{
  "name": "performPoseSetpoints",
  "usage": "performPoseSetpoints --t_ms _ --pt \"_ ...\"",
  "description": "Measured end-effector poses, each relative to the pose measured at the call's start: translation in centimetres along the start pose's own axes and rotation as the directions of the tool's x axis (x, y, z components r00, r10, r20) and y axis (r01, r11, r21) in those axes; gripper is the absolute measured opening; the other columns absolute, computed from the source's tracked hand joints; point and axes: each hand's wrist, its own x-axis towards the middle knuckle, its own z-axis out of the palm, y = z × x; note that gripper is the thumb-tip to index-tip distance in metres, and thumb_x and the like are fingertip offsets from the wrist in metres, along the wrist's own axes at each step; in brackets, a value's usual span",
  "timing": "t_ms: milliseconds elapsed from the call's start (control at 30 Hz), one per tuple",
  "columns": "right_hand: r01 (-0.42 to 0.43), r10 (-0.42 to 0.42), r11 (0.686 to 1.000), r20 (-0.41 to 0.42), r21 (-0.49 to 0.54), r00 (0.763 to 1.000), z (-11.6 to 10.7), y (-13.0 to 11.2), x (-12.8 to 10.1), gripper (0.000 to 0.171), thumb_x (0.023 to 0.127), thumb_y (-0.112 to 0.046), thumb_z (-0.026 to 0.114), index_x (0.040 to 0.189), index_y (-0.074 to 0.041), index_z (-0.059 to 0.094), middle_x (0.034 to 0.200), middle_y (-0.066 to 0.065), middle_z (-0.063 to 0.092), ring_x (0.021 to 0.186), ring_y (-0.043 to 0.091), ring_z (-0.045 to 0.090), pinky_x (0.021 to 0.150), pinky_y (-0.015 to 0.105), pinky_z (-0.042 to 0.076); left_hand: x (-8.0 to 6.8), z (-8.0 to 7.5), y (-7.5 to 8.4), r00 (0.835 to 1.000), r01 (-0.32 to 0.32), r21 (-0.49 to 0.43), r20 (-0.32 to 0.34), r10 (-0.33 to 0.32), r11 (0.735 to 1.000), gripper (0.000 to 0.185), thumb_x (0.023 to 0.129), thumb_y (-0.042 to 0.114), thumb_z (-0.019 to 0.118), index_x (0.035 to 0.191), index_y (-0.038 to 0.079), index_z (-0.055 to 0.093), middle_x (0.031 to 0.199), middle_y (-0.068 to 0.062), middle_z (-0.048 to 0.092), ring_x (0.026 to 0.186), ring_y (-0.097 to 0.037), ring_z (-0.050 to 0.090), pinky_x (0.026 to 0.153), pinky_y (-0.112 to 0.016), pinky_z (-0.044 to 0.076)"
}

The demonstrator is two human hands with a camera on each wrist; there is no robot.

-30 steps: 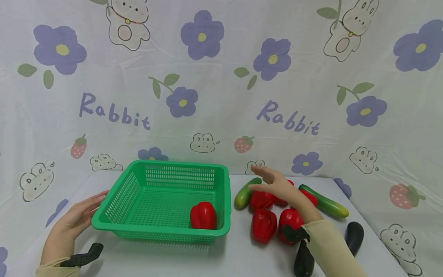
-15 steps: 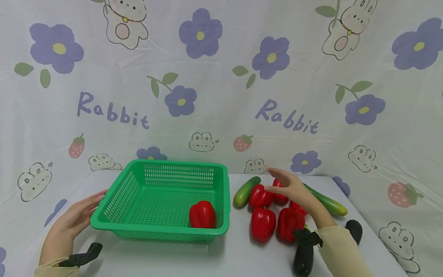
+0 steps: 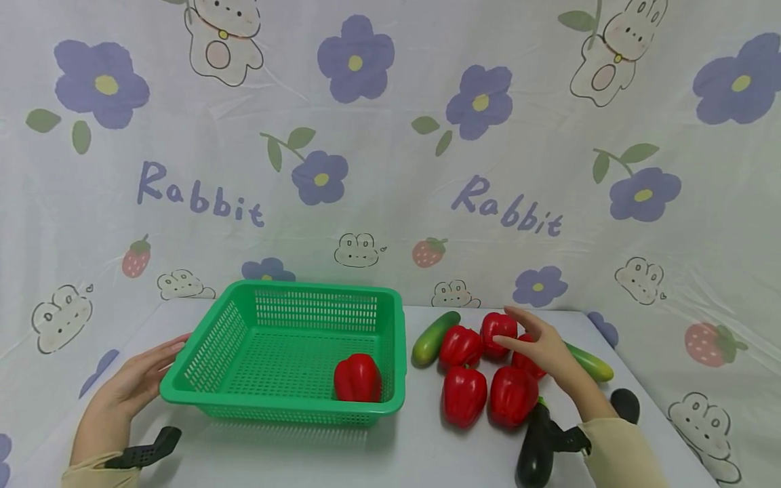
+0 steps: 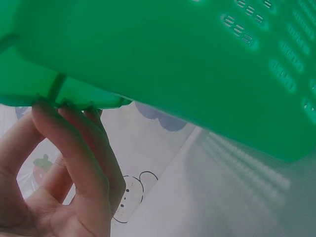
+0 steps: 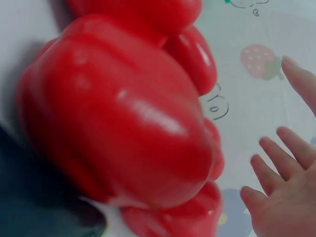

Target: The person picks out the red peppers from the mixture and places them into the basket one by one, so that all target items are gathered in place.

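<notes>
Glossy red pepper (plump) — fingers touching

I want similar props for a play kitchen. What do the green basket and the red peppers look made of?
Green basket: moulded plastic by the look, with slotted walls, a thick rolled rim and a slight sheen. Red peppers: glossy with uniform colour and hard highlights, so probably plastic replicas, though real peppers cannot be ruled out.

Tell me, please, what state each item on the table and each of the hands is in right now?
green basket: upright, one red pepper inside.
loose red peppers: five, clustered right of the basket.
cucumbers: two, lying flat.
eggplants: two, lying flat.
left hand: open, fingertips at basket rim.
right hand: open, over the peppers.
</notes>
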Motion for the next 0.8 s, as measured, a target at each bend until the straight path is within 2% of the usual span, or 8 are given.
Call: performPoseSetpoints --t_ms 233,567,800 --pt "-0.091 0.091 0.996 -0.037 0.001 0.995 -0.7 1.2 -0.6 0.089 0.075 -0.054 0.065 0.145 -0.029 0.017 0.150 0.019 0.015 0.132 0.046 0.018 0.090 0.062 0.040 -0.1 0.1 0.1 1.000 -0.006 -0.002 0.010 0.006 1.000 0.028 0.096 0.016 0.044 0.108 0.028 0.066 0.106 0.016 0.065 0.096 -0.005 0.061 0.081 -0.025 0.052" --pt "-0.144 0.147 0.989 -0.074 0.037 0.986 -0.8 3.2 -0.9 0.096 0.073 -0.055 0.066 0.147 -0.025 0.012 0.149 0.022 0.015 0.132 0.045 0.019 0.093 0.058 0.040 -0.2 0.0 0.1 1.000 -0.009 -0.003 0.021 0.009 1.000 0.028 0.097 0.016 0.043 0.108 0.028 0.066 0.106 0.015 0.065 0.097 -0.006 0.061 0.082 -0.025 0.052" --pt "-0.176 0.179 0.984 -0.124 0.032 0.976 -0.7 4.3 -1.3 0.095 0.077 -0.052 0.064 0.147 -0.025 0.006 0.150 0.022 0.011 0.135 0.046 0.012 0.098 0.065 0.027 -0.1 0.1 0.0 1.000 -0.010 -0.033 0.023 0.011 0.999 0.028 0.096 0.015 0.044 0.109 0.026 0.066 0.107 0.015 0.065 0.097 -0.005 0.061 0.082 -0.025 0.052"
